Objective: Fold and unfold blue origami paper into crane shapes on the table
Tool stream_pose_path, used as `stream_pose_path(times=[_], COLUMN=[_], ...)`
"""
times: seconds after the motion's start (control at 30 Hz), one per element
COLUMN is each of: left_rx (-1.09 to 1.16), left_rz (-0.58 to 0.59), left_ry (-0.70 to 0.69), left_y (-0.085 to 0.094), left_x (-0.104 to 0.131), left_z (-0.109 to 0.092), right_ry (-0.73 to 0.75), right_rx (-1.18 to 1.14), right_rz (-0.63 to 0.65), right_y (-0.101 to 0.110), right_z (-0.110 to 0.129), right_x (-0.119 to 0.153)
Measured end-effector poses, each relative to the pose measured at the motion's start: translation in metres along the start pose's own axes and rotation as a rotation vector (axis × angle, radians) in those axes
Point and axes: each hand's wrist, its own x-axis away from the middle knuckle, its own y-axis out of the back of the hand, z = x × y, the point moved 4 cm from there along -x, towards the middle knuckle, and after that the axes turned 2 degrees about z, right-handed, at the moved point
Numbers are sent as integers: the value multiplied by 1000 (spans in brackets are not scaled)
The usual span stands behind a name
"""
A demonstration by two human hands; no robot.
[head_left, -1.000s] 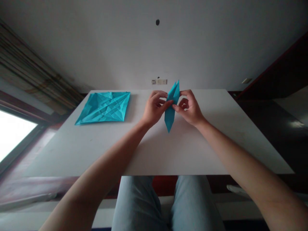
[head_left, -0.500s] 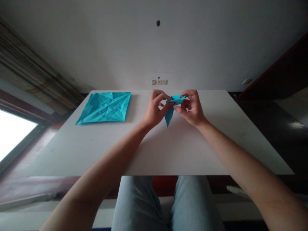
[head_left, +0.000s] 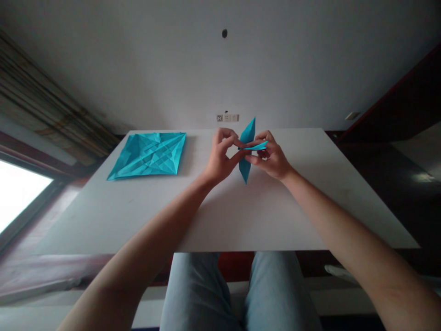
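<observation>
A small folded piece of turquoise paper (head_left: 245, 170) is held up over the far half of the white table. One pointed flap of it stands up and away, another points down toward me, and a narrow double layer sticks out to the right. My left hand (head_left: 223, 154) pinches its left side between thumb and fingers. On the right side, my right hand (head_left: 272, 157) grips the narrow layers, its thumb below them and its fingers behind. The fingers partly cover the middle of the folded paper.
A larger creased turquoise paper sheet (head_left: 148, 155) lies at the table's far left. The white table (head_left: 144, 216) reaches to a grey wall (head_left: 165, 73) with power sockets (head_left: 227, 118). A curtain (head_left: 44, 96) and window are at left. My legs are under the near edge.
An upper flap of the folded paper now stands up where the layers lay flat before. My right hand's fingers have shifted down and closer to the narrow layers; my left hand stays nearly still.
</observation>
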Motion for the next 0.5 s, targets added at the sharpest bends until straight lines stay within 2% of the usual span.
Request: stream_pose_path(times=[0.13,0.27,0.37,0.5], left_rx=[56,251,367,385], left_rz=[-22,-3,-69,-166], left_ry=[51,177,251,292], left_y=[0,-10,-14,-8], left_x=[-4,-1,1,-1], left_z=[-7,-6,-1,4], right_ry=[-62,-93,-114,-223], right_rx=[-9,-49,-39,-77], right_rz=[84,85,95,110], right_y=[-8,-12,-12,-14], right_z=[-9,-4,7,13], right_x=[-1,-4,-5,-5])
